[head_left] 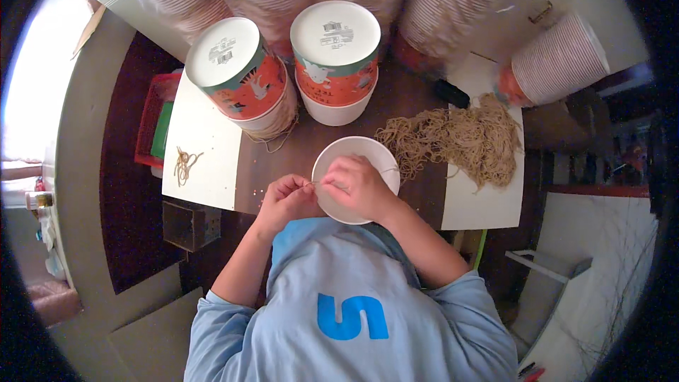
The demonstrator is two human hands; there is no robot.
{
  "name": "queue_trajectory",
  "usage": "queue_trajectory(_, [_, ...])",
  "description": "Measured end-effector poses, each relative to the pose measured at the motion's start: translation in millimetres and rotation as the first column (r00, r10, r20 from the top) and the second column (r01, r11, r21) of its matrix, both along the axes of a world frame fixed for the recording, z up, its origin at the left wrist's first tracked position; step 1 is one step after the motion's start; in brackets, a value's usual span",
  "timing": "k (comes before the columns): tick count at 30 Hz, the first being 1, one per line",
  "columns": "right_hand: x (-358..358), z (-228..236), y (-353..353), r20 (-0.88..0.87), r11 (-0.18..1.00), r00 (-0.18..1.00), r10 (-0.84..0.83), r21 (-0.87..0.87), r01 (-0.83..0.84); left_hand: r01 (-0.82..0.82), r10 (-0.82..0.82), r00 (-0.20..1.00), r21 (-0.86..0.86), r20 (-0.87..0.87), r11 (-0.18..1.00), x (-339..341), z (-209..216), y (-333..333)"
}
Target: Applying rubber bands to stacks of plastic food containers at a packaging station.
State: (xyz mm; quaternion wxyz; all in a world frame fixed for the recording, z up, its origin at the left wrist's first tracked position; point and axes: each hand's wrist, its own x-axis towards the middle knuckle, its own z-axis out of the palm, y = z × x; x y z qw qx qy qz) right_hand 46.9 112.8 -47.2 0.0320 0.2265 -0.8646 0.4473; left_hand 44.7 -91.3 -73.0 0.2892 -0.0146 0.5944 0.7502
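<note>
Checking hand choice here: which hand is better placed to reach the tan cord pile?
Probably the right hand: over the bowl, it is nearer the pile; the left hand is farther off. Both seem to pinch a thin strand, so neither looks free.

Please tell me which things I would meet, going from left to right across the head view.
Red crate → small tangle of tan cord → left hand → round white container → large heap of tan cord → leaning stack of nested tubs.
</note>
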Motion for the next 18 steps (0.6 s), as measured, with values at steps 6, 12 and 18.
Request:
queue_trajectory(6, [12,-9,-14,-0.053,0.994,0.993,-0.104,-0.048,0.102,0.030,-0.030,1.000,0.003,-0.007,1.000,-4,-1,1])
queue_trajectory(12, [4,-27,-19,0.074,0.991,0.996,-0.041,-0.128,0.051,0.016,-0.017,1.000,0.051,0.005,0.999,-5,-7,-3])
queue_trajectory(18, [15,-14,-21,0.099,0.970,0.968,-0.229,-0.064,0.236,0.029,-0.043,0.994,-0.138,-0.101,0.990,-5,8,-2])
